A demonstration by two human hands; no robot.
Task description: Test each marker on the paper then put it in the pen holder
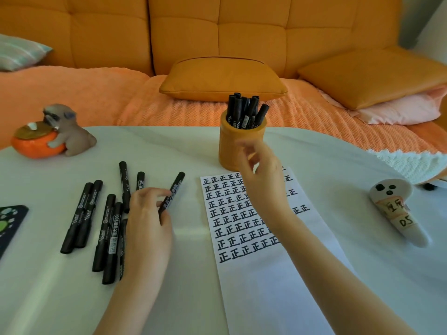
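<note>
Nearest to me, the paper (254, 286) lies flat on the white tabletop (181, 298), a little right of centre. Its near part is blank and its far part is filled with rows of one black written character. To the left of it I count about seven loose markers (106, 228), all black and capped, lying side by side on the tabletop. At the left edge sits a dark card (9, 223) with coloured dots.

The left hand (147, 213) is over the right end of that group. Its fingers (157, 192) are curled round one capped marker (175, 189), which points up and to the right, away from me.

The right hand (261, 175) is raised over the far end of the paper, just in front of the holder (229, 146). Its fingers (249, 151) are blurred, loosely bent and apart, and I see nothing in them.

The orange holder stands upright beyond the paper, with a bunch of stored markers (244, 110) standing in it. A ghost toy (396, 209) lies well to the right, and a dog figurine (65, 131) sits far left. Behind the tabletop is an orange sofa (217, 32) with a cushion (222, 78) on it.
</note>
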